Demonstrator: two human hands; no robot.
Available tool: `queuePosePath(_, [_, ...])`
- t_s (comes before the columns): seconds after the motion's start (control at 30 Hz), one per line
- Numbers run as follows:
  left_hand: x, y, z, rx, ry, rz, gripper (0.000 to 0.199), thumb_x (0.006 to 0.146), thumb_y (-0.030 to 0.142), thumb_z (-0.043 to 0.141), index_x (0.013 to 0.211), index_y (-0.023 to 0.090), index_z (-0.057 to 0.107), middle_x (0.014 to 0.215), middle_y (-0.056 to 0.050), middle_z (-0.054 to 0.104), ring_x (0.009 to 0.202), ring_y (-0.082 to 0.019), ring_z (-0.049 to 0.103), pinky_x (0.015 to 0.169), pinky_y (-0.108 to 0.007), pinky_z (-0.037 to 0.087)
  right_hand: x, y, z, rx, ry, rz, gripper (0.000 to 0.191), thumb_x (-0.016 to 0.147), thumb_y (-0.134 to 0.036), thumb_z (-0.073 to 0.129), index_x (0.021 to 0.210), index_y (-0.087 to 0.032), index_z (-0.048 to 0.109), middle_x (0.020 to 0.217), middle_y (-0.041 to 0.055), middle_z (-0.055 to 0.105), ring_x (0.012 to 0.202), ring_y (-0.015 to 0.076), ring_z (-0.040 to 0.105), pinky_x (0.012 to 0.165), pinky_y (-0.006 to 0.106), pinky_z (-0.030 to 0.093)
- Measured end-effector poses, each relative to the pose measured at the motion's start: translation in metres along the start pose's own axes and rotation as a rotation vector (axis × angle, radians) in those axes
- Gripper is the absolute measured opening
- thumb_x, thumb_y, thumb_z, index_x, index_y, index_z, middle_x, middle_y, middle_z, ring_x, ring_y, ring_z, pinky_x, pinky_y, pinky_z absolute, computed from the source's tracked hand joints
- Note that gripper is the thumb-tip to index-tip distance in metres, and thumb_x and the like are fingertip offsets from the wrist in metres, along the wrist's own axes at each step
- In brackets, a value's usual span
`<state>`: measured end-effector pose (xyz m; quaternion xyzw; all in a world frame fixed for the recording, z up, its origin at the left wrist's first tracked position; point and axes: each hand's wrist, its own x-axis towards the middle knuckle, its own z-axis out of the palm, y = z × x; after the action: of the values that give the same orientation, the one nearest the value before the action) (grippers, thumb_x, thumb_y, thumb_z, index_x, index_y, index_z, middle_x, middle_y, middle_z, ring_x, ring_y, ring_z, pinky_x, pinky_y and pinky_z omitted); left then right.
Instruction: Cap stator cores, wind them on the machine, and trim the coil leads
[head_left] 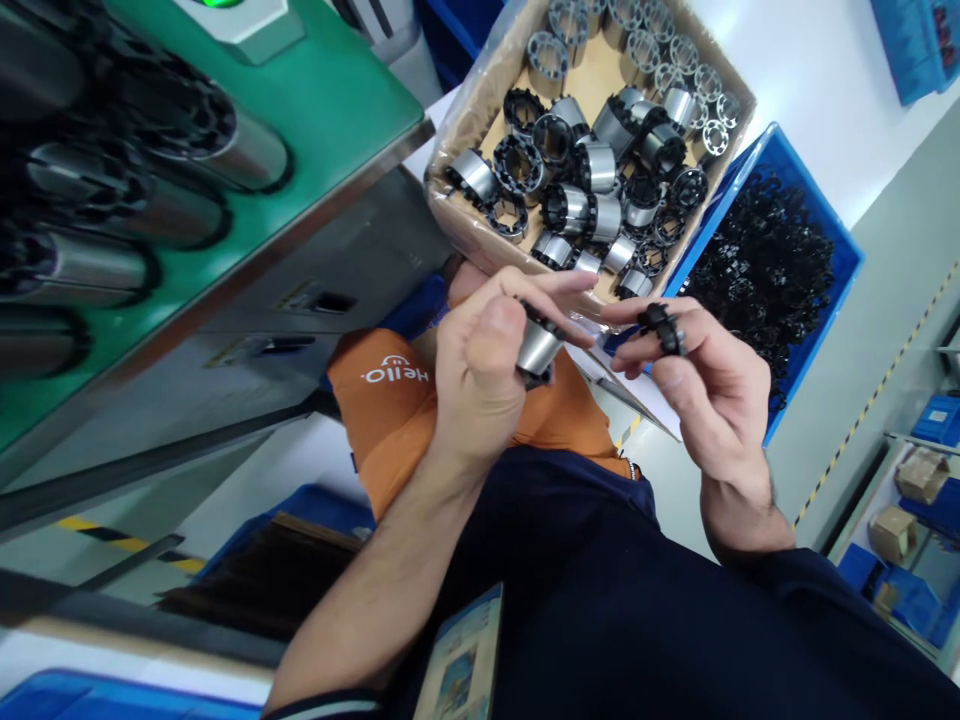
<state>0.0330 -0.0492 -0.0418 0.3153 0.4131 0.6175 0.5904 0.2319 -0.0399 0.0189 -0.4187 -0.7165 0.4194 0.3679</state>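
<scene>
My left hand point(480, 370) grips a short shiny metal cylinder point(537, 347) with a black toothed end, held over my lap. My right hand point(697, 375) pinches a small black plastic toothed ring point(663, 328) between thumb and fingers, a few centimetres to the right of the cylinder. The two parts are apart, not touching. Just beyond my hands stands a cardboard box point(465, 120) lined with plastic film, holding several metal cylinders with black rings fitted.
A blue bin point(802, 350) full of loose black rings sits right of the box. A green-topped machine table point(330, 110) with a row of metal cylinders is at the left. Orange cloth point(390, 410) lies on my lap. Blue bins and cardboard boxes stand on the floor at right.
</scene>
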Motion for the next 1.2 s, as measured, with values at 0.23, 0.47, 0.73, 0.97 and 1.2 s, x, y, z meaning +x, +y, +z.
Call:
queuePosePath(0.23, [0.004,-0.005,0.010,-0.109,-0.143,-0.174,0.042,0.117,0.064,0.067,0.105,0.026,0.077,0.064,0.005,0.064,0.048,-0.011,0.056,0.049,-0.026,0.045,-0.002,0.014,0.001,-0.060,0.128,-0.139,0.021,0.105,-0.049,0.094,0.110,-0.030,0.087,0.125,0.0070,0.086,0.110,0.0278,0.083,0.090,0.047,0.074])
queuePosePath(0.47, [0.006,0.006,0.008,-0.322,-0.218,-0.320,0.038,0.108,0.060,0.078,0.105,0.022,0.078,0.093,-0.003,0.081,0.058,-0.014,0.069,0.047,-0.024,0.054,-0.005,0.014,0.003,0.025,0.145,-0.031,0.044,0.099,-0.039,0.100,0.140,-0.037,0.083,0.129,0.0053,0.084,0.074,0.0165,0.071,0.056,0.034,0.068])
queuePosePath(0.73, [-0.002,0.011,0.024,-0.092,-0.220,-0.320,0.052,0.118,0.075,0.061,0.109,0.024,0.071,0.079,-0.001,0.068,0.062,-0.018,0.068,0.051,-0.027,0.051,0.000,0.009,0.004,0.117,0.129,0.046,0.042,0.096,-0.031,0.101,0.135,-0.033,0.086,0.134,0.0077,0.081,0.081,0.0187,0.079,0.067,0.038,0.079])
queuePosePath(0.97, [-0.003,0.014,0.021,-0.064,-0.249,-0.327,0.040,0.121,0.064,0.063,0.131,0.026,0.071,0.093,-0.002,0.073,0.068,-0.015,0.067,0.058,-0.025,0.054,-0.001,0.012,0.006,0.052,0.163,0.017,0.041,0.099,-0.021,0.097,0.137,-0.035,0.089,0.131,0.0052,0.080,0.083,0.0157,0.080,0.072,0.033,0.080])
queuePosePath(1.2, [-0.005,0.009,0.019,0.008,-0.294,-0.270,0.042,0.122,0.067,0.062,0.135,0.029,0.074,0.088,0.000,0.067,0.070,-0.015,0.065,0.062,-0.027,0.055,-0.005,0.022,-0.002,-0.039,0.117,-0.055,0.046,0.098,-0.031,0.100,0.142,-0.039,0.090,0.133,0.0055,0.081,0.088,0.0191,0.080,0.070,0.035,0.079])
